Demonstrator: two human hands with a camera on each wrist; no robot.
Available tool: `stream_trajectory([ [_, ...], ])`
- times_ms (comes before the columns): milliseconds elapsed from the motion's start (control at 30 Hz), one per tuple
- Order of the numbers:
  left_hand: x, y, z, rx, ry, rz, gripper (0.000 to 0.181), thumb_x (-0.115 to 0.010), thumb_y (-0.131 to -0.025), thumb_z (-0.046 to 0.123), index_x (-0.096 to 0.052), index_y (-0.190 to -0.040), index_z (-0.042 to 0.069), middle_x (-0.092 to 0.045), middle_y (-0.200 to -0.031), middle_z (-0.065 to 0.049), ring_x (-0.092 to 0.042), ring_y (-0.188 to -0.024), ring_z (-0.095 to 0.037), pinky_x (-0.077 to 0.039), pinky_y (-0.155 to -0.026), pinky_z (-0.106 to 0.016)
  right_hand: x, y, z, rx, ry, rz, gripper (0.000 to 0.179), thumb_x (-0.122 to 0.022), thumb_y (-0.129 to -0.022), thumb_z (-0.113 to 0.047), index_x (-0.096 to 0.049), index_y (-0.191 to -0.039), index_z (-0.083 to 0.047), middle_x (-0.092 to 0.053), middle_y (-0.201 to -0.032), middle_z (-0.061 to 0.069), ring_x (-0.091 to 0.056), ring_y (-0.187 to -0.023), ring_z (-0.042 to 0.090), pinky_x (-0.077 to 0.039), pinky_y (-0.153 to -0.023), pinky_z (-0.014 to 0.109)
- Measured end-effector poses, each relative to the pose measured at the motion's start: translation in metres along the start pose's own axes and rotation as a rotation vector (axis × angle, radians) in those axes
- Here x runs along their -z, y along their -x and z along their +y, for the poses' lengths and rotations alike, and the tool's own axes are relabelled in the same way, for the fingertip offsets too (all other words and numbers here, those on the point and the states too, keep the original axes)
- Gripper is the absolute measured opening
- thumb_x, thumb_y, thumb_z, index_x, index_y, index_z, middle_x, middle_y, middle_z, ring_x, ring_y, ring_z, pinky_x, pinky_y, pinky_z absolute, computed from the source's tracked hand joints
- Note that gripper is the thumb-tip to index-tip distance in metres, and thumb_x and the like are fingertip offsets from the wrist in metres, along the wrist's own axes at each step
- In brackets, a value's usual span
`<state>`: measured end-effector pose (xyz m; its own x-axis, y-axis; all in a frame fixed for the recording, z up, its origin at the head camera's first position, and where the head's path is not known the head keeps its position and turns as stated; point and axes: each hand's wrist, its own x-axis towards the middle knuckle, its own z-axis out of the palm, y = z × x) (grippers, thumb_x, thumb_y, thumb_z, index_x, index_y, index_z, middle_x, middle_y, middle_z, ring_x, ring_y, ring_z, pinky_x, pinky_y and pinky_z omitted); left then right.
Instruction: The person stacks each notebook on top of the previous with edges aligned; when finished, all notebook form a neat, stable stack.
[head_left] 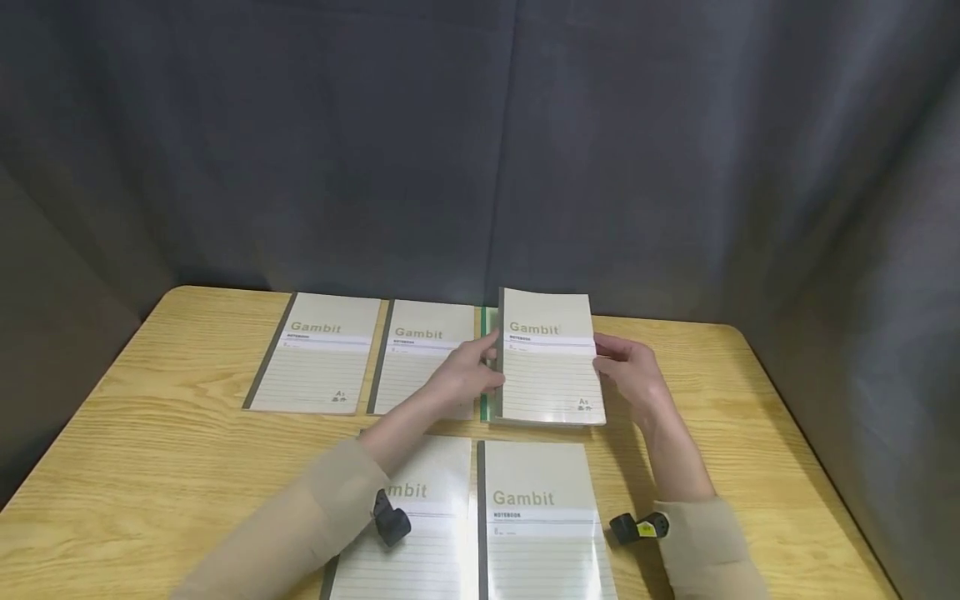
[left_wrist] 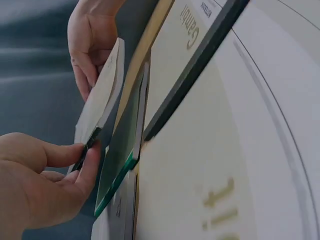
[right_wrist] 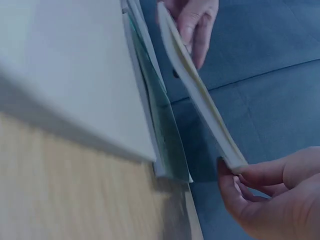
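Both hands hold a cream Gambit notebook with a dark spine. My left hand pinches its spine edge between thumb and fingers, as the left wrist view shows. At the opposite long edge, my right hand pinches the pages and cover. The held notebook is raised over a green-spined notebook, which it mostly covers in the head view. That lower notebook has a dark green cover and lies at the back of the table.
Two more Gambit notebooks, one at far left and one beside it, lie in the back row. In front are another two, a right one and a left one partly under my left arm. A dark curtain hangs behind the wooden table.
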<state>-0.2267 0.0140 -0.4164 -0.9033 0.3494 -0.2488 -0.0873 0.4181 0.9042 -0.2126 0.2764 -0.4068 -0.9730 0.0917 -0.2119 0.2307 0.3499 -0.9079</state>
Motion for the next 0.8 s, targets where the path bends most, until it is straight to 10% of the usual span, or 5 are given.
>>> stream_trajectory([
  [367, 0.008, 0.007, -0.020, -0.054, -0.123, 0.094, 0.075, -0.070, -0.094, 0.009, -0.034, -0.161, 0.011, -0.059, -0.146, -0.023, -0.061, -0.063, -0.012, -0.046, -0.051, -0.018, -0.010, -0.014, 0.007, -0.013, -0.070, -0.125, 0.050, -0.054, -0.101, 0.004, -0.047, -0.151, 0.004, -0.058, -0.139, 0.022, -0.064, -0.095, 0.001, -0.058, -0.088, 0.017],
  [567, 0.010, 0.011, -0.023, -0.078, -0.203, 0.104, 0.074, -0.074, -0.090, 0.009, -0.043, -0.157, 0.011, -0.071, -0.093, -0.013, -0.056, -0.069, -0.011, -0.046, -0.060, -0.021, -0.012, -0.017, 0.010, -0.020, -0.074, -0.133, 0.051, -0.053, -0.100, 0.005, -0.046, -0.151, 0.005, -0.059, -0.136, 0.020, -0.064, -0.095, 0.000, -0.058, -0.088, 0.016],
  [800, 0.013, 0.014, -0.023, -0.042, -0.155, 0.049, 0.071, -0.071, -0.096, 0.023, -0.040, -0.159, 0.014, -0.071, -0.089, -0.006, -0.060, -0.067, -0.014, -0.048, -0.061, -0.027, -0.013, -0.018, 0.012, -0.049, -0.013, -0.141, 0.051, -0.053, -0.100, 0.003, -0.046, -0.151, 0.005, -0.054, -0.150, 0.026, -0.064, -0.105, 0.007, -0.057, -0.086, 0.016],
])
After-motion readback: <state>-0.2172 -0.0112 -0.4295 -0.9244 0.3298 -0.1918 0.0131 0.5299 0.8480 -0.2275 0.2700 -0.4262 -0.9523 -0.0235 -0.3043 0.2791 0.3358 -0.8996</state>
